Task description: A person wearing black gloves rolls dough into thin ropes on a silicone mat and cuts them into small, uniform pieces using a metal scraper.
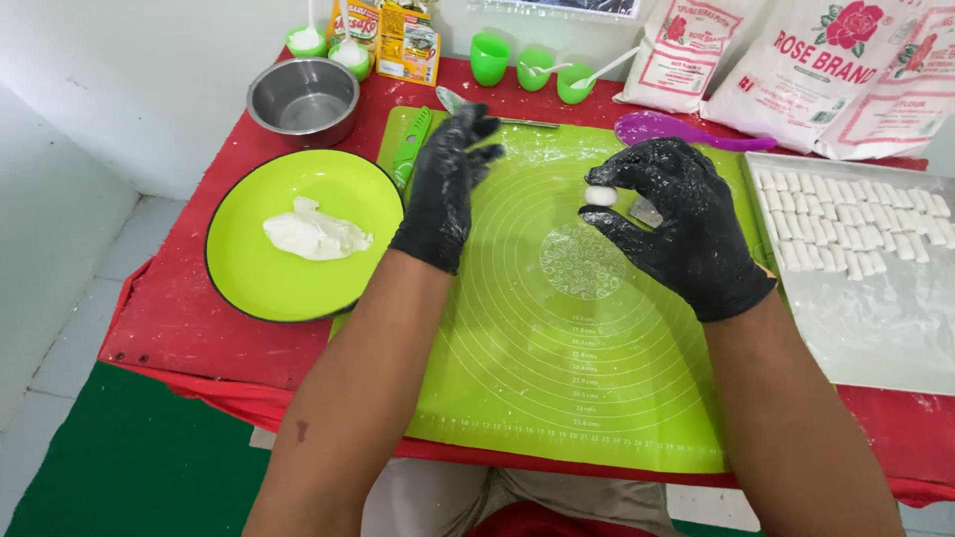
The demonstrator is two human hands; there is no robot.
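Right hand: your right hand (686, 224), in a black glove dusted with flour, is curled with the fingertips pinched on a small white dough ball (600, 196), held just above the mat.
Left hand: your left hand (448, 184), also in a black glove, is spread loosely with fingers slightly bent; it grips nothing and hovers over the mat's upper left part.
Dough ball: round, white, between thumb and fingers of your right hand, above the mat's middle.
Mat: a lime green baking mat (557, 368) with printed circles and a floured patch, lying on the table.
Left of mat: a lime green plate (249, 278) holding a lump of white dough (313, 234); behind it a steel bowl (302, 99).
Right of mat: a clear plastic sheet (875, 318) with rows of small white dough pieces (856, 224).
Behind mat: a purple spoon (676, 129), green cups (532, 65), white flour bags (796, 60).
Surface: a table with a red cloth (179, 318).
Room: white wall, pale tiled floor, green floor mat (129, 467).
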